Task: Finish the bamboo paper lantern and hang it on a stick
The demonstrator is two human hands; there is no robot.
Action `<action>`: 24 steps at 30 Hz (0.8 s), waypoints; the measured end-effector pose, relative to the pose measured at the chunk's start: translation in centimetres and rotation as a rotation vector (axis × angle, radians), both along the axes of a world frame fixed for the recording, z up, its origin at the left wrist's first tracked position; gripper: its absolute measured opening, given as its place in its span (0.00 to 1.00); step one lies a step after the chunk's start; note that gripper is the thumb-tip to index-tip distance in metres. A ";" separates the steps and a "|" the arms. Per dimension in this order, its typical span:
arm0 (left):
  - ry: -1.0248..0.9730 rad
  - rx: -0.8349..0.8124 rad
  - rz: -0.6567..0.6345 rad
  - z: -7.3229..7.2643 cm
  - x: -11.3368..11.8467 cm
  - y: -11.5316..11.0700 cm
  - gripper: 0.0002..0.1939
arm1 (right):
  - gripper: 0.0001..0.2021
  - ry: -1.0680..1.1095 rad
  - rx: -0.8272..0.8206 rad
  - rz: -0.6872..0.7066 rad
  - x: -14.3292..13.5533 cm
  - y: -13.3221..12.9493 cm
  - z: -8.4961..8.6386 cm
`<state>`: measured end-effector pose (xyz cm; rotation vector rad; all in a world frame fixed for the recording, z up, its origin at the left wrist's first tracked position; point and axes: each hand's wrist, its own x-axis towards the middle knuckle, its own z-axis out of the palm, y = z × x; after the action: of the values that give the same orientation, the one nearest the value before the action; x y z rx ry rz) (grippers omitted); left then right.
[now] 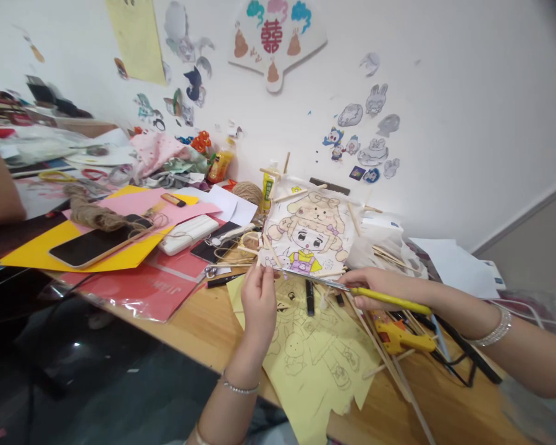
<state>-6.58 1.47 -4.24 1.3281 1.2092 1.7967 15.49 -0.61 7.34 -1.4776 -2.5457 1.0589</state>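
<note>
My left hand pinches at the drawing's lower left corner; my right hand grips the yellow-handled tool, tip near that corner.

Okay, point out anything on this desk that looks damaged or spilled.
The yellow sheet with line drawings, beneath the hands, looks damaged: its near edge is jagged and notched, as if torn or cut unevenly. I see no spill.

The scissors have glossy yellow handles and silvery blades. The white paper sheet with a line-drawn cartoon girl shows a yellow top and purple overalls. The brown wooden counter carries a pale yellow paper sheet with dark line sketches.
</note>
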 end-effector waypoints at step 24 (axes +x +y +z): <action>-0.100 -0.019 -0.059 -0.6 0.4 0.3 0.12 | 0.34 -0.066 0.039 0.109 -0.2 -0.6 1.3</action>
<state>-6.18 1.78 -4.85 1.2357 1.1197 1.7843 15.34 -1.21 8.66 -1.4021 -2.7036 0.9821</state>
